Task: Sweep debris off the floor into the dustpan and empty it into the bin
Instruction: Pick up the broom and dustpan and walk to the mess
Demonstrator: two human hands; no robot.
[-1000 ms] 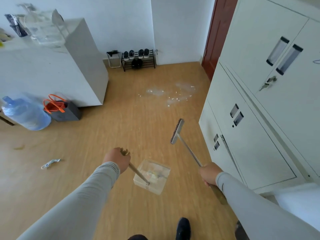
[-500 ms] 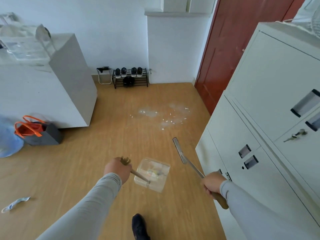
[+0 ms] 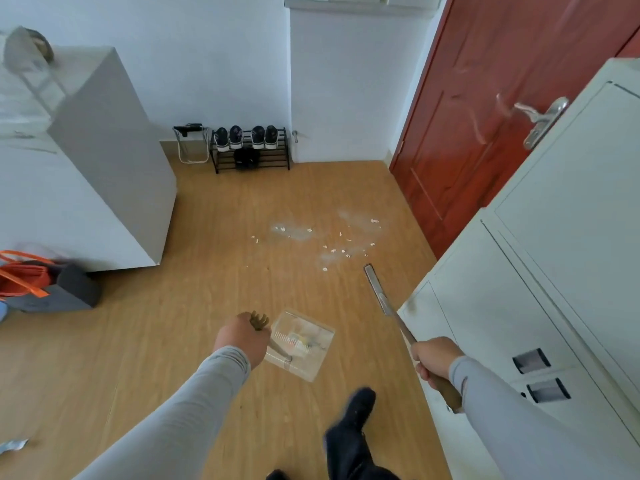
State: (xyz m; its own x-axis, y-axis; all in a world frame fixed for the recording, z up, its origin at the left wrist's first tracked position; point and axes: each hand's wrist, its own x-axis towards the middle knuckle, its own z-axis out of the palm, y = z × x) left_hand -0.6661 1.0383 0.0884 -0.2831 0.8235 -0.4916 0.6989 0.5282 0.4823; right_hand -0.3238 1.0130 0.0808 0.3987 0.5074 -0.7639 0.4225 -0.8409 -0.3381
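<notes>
My left hand (image 3: pixel 244 336) grips the wooden handle of a clear plastic dustpan (image 3: pixel 300 344), which hangs above the floor and holds a few scraps. My right hand (image 3: pixel 434 356) grips the wooden handle of a broom (image 3: pixel 375 289), whose metal shaft and head point forward along the cabinet front. White debris and dust (image 3: pixel 332 239) lie scattered on the wooden floor ahead, just beyond the broom head. No bin is in view.
Grey metal cabinets (image 3: pixel 540 271) stand along the right, with a red door (image 3: pixel 485 116) behind them. A white counter block (image 3: pixel 86 168) fills the left. An orange-handled bag (image 3: pixel 38 282) lies at its foot. A shoe rack (image 3: pixel 251 148) stands against the far wall. A scrap (image 3: pixel 14 445) lies at lower left.
I have walked forward, so the debris is closer and the water bottle has left the view. The broom head has dropped lower and points at the debris. Both hands keep their grips.
</notes>
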